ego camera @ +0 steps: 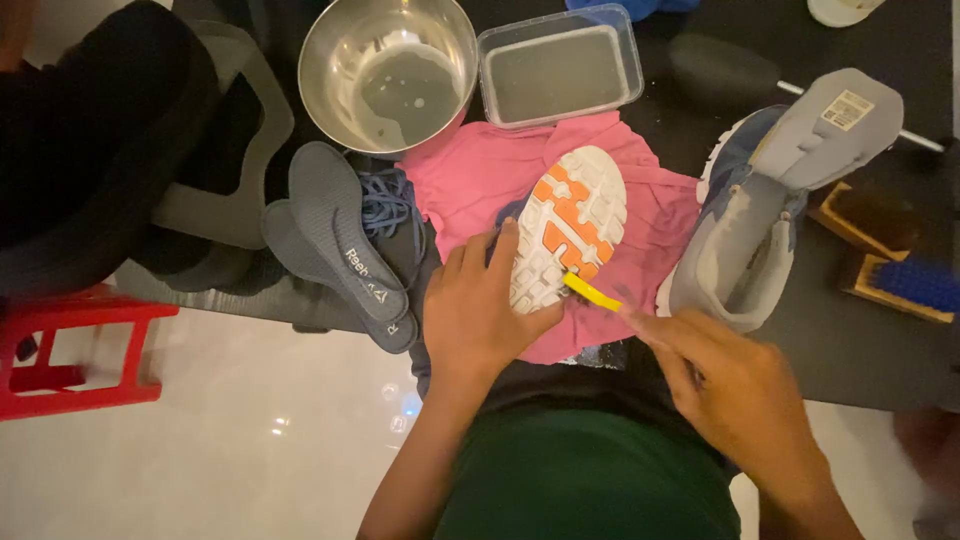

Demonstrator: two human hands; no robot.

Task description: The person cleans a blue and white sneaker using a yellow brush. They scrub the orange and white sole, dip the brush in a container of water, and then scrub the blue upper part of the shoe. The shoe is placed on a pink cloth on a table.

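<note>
A sneaker [572, 225] lies sole-up on a pink cloth [470, 180], its sole white with orange patches. My left hand [478, 310] grips the shoe's heel end from the left. My right hand [735, 385] holds a small yellow brush [592, 292], whose tip touches the sole near its lower edge. The brush's handle is hidden inside my fingers.
A steel bowl [330, 60] of cloudy water and a clear plastic tub [560, 70] stand at the back. Two grey insoles [335, 245] and blue laces [388, 205] lie left. A second grey shoe [760, 220] stands right, beside wooden brushes [905, 285]. A red stool [75, 350] sits below left.
</note>
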